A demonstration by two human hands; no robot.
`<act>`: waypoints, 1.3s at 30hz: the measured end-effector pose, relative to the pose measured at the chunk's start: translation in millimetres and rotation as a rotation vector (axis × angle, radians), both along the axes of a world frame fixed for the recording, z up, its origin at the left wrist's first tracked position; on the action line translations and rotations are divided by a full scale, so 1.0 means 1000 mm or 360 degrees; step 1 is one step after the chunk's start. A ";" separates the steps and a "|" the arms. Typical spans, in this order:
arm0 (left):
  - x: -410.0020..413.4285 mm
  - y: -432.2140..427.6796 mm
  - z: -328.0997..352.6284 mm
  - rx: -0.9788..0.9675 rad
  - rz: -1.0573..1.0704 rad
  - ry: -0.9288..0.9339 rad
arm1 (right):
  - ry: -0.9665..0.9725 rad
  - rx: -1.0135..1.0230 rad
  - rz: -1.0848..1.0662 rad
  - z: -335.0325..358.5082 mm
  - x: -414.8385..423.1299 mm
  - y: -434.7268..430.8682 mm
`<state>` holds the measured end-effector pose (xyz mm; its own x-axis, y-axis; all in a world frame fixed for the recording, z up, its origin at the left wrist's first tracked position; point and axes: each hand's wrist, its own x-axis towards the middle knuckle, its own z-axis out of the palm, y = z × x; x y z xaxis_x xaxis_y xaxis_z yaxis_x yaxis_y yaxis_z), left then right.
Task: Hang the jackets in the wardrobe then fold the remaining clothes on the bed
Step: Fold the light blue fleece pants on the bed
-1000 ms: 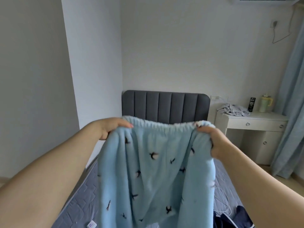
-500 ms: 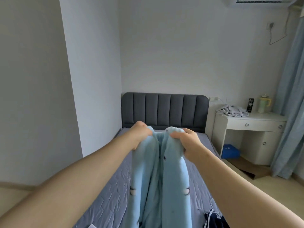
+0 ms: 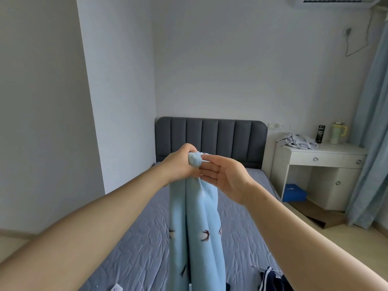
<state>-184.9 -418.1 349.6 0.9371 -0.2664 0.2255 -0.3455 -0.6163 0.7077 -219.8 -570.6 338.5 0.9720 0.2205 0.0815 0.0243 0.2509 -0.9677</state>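
Pyjama trousers (image 3: 201, 238), pale blue with dark bird prints, hang straight down over the bed (image 3: 142, 238), both legs side by side, and the waistband is gathered into one tight bunch at the top. The left hand (image 3: 180, 164) has its fingers curled round that bunch and holds the whole garment in the air, in front of the grey headboard (image 3: 210, 133). The right hand (image 3: 226, 177) is just beside it, palm turned inward, fingers straight and relaxed, tips touching the cloth without gripping. At the lower right a navy garment (image 3: 270, 280) with white stripes lies on the quilted cover, and crumpled grey clothing (image 3: 298, 141) sits on the white desk (image 3: 327, 157)
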 end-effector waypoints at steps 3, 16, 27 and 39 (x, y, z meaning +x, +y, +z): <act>-0.001 0.010 -0.001 -0.0006 -0.0059 0.0036 | -0.0160 -0.0495 -0.0222 -0.005 0.003 -0.002; -0.010 0.037 0.023 -0.0204 -0.0147 0.0128 | -0.0416 -0.1234 -0.0586 -0.034 0.027 -0.016; -0.006 0.060 0.021 -0.0065 -0.0015 0.0289 | -0.0515 -0.0720 -0.0296 -0.005 0.015 -0.006; -0.006 0.054 0.007 -0.0903 -0.0208 0.0463 | 0.0089 -0.0675 -0.0205 -0.027 0.015 -0.021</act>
